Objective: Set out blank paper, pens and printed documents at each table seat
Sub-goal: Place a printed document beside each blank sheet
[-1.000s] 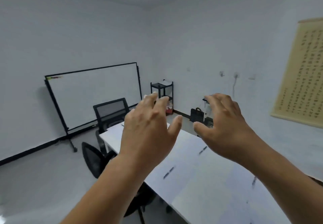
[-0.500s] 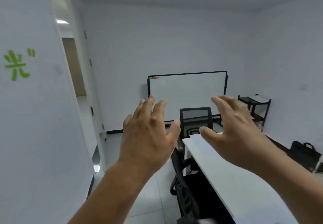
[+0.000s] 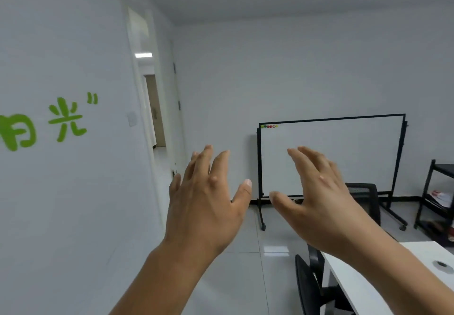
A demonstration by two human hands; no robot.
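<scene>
My left hand point(image 3: 206, 199) and my right hand point(image 3: 319, 196) are both raised in front of me at chest height, backs toward the camera, fingers spread and straight. Neither holds anything. Only a corner of the white table point(image 3: 368, 287) shows at the lower right, under my right forearm. No paper, pens or printed documents are in view.
A black office chair point(image 3: 307, 287) stands at the table's left side, another point(image 3: 366, 196) behind my right hand. A wheeled whiteboard point(image 3: 344, 147) stands against the far wall, a black shelf rack point(image 3: 437, 199) at the right. An open doorway point(image 3: 152, 108) lies left, beside a wall with green lettering point(image 3: 49, 123).
My view has swung left, away from the table with its papers and pens, toward the doorway wall. Both hands stay raised and spread in front of me.
</scene>
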